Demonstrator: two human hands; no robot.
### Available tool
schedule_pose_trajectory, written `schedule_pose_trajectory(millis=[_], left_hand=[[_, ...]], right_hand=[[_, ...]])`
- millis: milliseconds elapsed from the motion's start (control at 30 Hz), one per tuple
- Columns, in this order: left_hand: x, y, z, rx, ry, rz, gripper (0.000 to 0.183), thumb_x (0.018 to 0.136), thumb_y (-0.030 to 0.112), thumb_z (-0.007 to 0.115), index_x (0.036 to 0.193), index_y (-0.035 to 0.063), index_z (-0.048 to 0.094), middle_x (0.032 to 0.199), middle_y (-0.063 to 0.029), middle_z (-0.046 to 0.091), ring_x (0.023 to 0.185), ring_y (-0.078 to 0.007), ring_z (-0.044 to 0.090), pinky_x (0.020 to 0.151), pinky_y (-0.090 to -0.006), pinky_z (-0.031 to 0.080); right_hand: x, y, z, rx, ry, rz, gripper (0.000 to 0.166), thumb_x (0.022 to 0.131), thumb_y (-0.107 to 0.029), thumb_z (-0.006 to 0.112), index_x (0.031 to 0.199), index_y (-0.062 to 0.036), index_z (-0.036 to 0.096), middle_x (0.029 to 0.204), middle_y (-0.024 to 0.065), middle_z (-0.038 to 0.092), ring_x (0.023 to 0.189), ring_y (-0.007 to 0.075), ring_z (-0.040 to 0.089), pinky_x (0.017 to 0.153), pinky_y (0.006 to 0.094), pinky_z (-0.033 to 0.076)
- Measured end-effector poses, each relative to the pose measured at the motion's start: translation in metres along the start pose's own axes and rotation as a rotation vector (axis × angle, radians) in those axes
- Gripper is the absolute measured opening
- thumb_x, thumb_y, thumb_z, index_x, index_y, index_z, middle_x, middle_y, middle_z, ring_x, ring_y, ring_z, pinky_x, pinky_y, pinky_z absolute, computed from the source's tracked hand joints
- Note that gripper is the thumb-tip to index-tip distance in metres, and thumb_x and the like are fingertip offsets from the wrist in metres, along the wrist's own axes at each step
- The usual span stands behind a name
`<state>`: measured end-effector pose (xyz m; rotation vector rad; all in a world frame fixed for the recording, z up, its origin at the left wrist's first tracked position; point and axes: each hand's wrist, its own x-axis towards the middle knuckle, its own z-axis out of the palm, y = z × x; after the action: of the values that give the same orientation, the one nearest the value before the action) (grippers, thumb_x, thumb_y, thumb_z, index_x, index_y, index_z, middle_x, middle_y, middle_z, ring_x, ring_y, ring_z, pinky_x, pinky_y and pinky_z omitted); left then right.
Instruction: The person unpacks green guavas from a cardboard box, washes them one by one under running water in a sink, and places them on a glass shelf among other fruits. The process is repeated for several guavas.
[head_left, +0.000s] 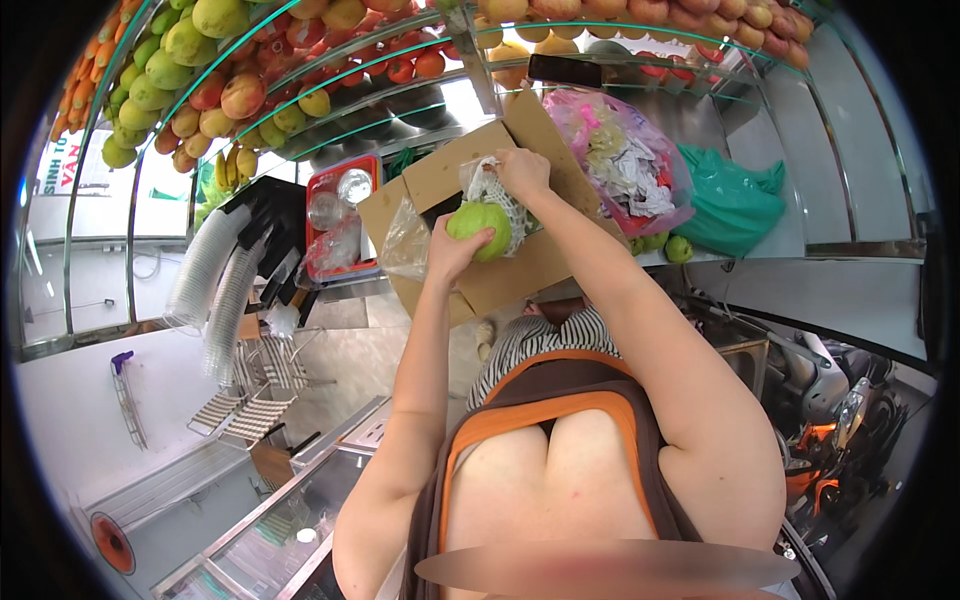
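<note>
My left hand (452, 253) holds a pale green guava-like fruit (478, 229) by its left side, thumb across the front. A white foam net sleeve (501, 196) lies against the fruit's upper right side. The fingers of my right hand (523, 174) are closed on the upper end of this sleeve. Both hands are over an open cardboard box (510, 274) with its flaps spread. Clear plastic film (405, 244) hangs over the box's left flap. The inside of the box is mostly hidden by the hands and fruit.
Right of the box are a pink plastic bag (645, 157) of wrappings, a green plastic bag (731, 199) and several green fruits (679, 249). A red tray (341, 274) and stacked clear cups (202, 270) stand left. A black phone (565, 71) lies beyond, below glass fruit shelves.
</note>
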<state>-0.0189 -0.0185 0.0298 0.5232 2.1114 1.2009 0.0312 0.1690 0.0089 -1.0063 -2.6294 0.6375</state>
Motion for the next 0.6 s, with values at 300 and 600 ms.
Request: schedule_pose_trajectory(millis=[300,600], left_hand=[[-0.035,-0.004,-0.012,-0.419,-0.088,0.037,0.072,0.060,0.010,0.078,0.122,0.0023,0.041,0.110,-0.0124,0.054,0.099,-0.0208,0.055,0.084,-0.0334,0.047],[-0.036,0.003,-0.008,-0.504,-0.091,0.346,0.088,0.057,0.022,0.080,0.130,0.0090,0.033,0.123,-0.0110,0.045,0.111,-0.0244,0.048,0.090,-0.0351,0.045]], right_hand=[[0.031,0.048,0.006,-0.083,0.113,-0.096,0.027,0.077,-0.027,0.059,0.097,-0.0088,0.054,0.094,0.0140,0.060,0.088,0.0320,0.059,0.072,0.0419,0.047],[-0.058,0.035,0.041,0.024,-0.328,-0.244,0.048,0.077,-0.024,0.056,0.120,-0.0045,0.045,0.115,0.0149,0.050,0.112,0.0268,0.047,0.094,0.0377,0.037]])
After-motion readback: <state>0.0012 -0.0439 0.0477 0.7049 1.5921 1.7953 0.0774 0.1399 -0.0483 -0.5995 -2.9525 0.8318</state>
